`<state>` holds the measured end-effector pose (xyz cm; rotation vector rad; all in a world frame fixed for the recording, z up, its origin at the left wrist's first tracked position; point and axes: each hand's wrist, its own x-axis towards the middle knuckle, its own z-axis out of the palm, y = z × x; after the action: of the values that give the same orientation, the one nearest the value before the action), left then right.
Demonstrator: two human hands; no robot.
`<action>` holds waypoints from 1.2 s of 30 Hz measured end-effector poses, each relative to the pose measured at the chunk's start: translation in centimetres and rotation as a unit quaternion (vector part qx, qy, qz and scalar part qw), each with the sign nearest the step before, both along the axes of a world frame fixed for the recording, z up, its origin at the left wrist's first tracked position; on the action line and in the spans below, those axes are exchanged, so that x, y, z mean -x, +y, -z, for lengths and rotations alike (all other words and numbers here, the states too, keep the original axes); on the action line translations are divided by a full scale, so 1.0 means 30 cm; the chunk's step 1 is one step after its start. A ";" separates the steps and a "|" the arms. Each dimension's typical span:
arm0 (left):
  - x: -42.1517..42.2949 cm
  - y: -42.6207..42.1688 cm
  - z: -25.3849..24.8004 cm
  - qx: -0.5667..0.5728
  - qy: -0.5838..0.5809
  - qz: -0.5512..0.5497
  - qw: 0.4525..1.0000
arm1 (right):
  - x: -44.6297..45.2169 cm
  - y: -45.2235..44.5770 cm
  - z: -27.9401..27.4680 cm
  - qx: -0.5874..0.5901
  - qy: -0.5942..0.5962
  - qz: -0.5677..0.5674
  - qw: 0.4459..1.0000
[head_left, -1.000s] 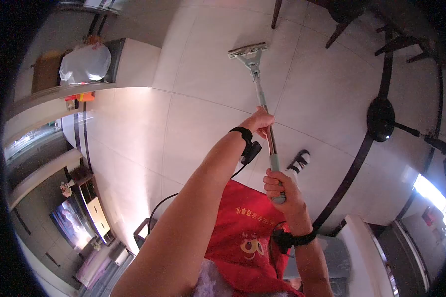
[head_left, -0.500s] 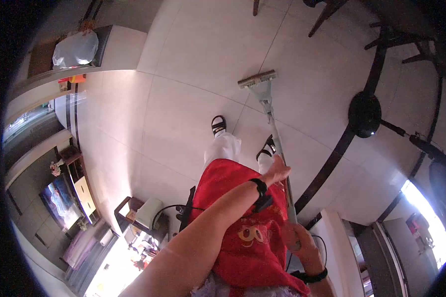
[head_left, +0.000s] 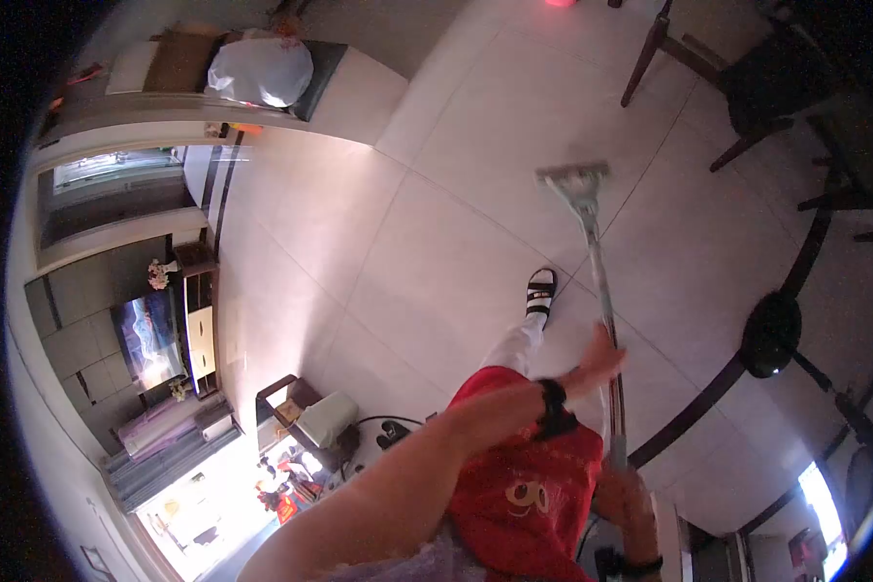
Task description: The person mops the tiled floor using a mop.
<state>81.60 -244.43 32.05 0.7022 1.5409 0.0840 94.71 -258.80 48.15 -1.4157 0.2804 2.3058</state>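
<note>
A sponge mop (head_left: 582, 199) with a pale green frame and a wide, flat head rests on the tiled floor ahead of me. Its long handle runs back toward my body on the right side. My left hand (head_left: 599, 361), with a black watch (head_left: 553, 407) on the wrist, is closed round the middle of the handle. Lower down, near the handle's top end, my right hand (head_left: 626, 500) grips it, blurred and partly shadowed. A red apron (head_left: 529, 470) with a cartoon face covers my front. One sandalled foot (head_left: 541, 294) shows beside the handle.
Dark wooden chairs (head_left: 757, 87) stand at the upper right. A round black base (head_left: 771, 335) and a dark curved floor band (head_left: 684, 422) lie to the right. A low ledge (head_left: 359, 102) holds a white plastic bag (head_left: 260, 72). At left is a television (head_left: 148, 338).
The view has shifted, so the furniture and floor lines appear displaced. The mop head has turned slightly and sits further right in view. Both hands stay on the handle; one foot is now hidden.
</note>
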 end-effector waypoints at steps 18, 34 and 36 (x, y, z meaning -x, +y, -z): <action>0.527 0.637 0.493 -0.049 0.055 0.329 0.941 | 0.516 0.589 0.315 0.066 0.189 0.150 0.968; -0.117 -0.260 0.340 -0.032 0.006 0.032 0.999 | -0.139 0.043 -0.040 0.085 0.076 0.067 0.991; -0.177 -0.096 0.113 0.122 -0.034 -0.276 0.953 | -0.164 0.038 0.050 0.077 0.071 -0.004 0.994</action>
<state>86.92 -247.31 28.66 0.0574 1.6088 0.3258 99.62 -257.66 46.65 -1.3269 0.5060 2.4408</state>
